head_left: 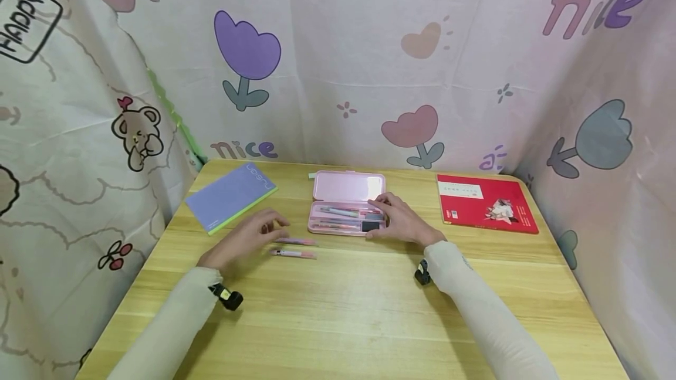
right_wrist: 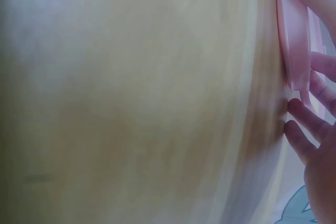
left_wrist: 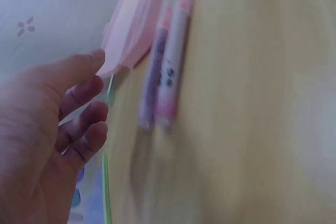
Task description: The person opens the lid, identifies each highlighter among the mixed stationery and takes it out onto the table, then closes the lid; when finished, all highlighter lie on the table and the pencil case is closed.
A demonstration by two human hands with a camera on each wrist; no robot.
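Observation:
A pink pencil case (head_left: pixel 348 186) lies with its lid raised at the back of the table. Inside are several pens (head_left: pixel 340 211) and a dark block (head_left: pixel 371 226). My right hand (head_left: pixel 405 220) holds the case's right end, thumb at the front side and fingers toward the hinge. In the right wrist view, the thumb and fingers straddle that pink end. Two pens lie side by side left of the case, a purple one (head_left: pixel 297 241) and a white-and-pink one (head_left: pixel 293 254). My left hand (head_left: pixel 247 236) hovers beside their left ends, fingers loosely bent, holding nothing.
A blue-purple notebook (head_left: pixel 229 195) with a green edge lies at the back left. At the back right is a red book (head_left: pixel 488 204). A patterned curtain (head_left: pixel 338 63) hangs right behind the wooden table (head_left: pixel 338 309).

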